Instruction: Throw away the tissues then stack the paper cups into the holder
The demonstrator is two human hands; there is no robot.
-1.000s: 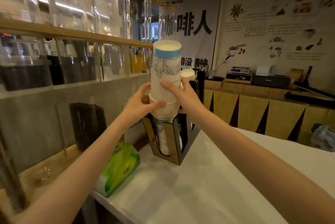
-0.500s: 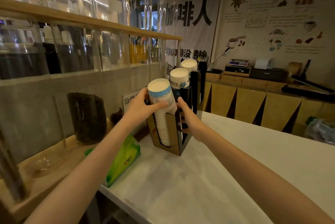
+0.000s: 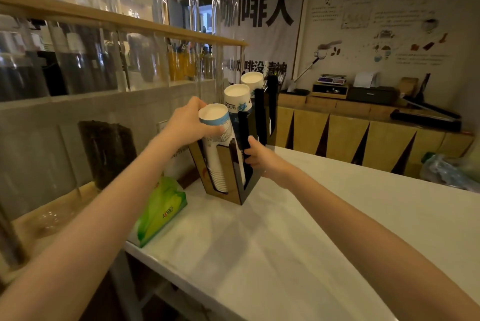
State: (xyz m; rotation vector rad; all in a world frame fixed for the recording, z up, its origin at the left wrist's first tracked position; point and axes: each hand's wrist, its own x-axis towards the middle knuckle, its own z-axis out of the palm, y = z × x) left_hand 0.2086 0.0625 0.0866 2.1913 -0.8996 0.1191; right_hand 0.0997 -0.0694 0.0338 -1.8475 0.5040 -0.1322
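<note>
Head view: I see the left hand (image 3: 187,123) wrapped around the top of a stack of white paper cups with a blue band (image 3: 217,139), fingers curled over its rim. That stack sits in the nearest slot of a brown-and-black wooden cup holder (image 3: 235,180), leaning a little to the left, its lower rims showing through the slot's front opening. The right hand (image 3: 255,154) is closed on the holder's right side, fingers gripping a black upright panel. Behind the nearest slot, a second stack of white cups with blue print (image 3: 237,98) and a third white cup stack (image 3: 252,81) stand in the farther slots, each higher in the picture than the one before.

The holder stands on the white bench (image 3: 285,242), near its far left edge. Just left of it a green soft pack of tissues (image 3: 162,210) lies at the bench's edge, apart from the holder. At the far right I make out what may be a crumpled clear plastic bag (image 3: 446,170), too blurred to be sure.
</note>
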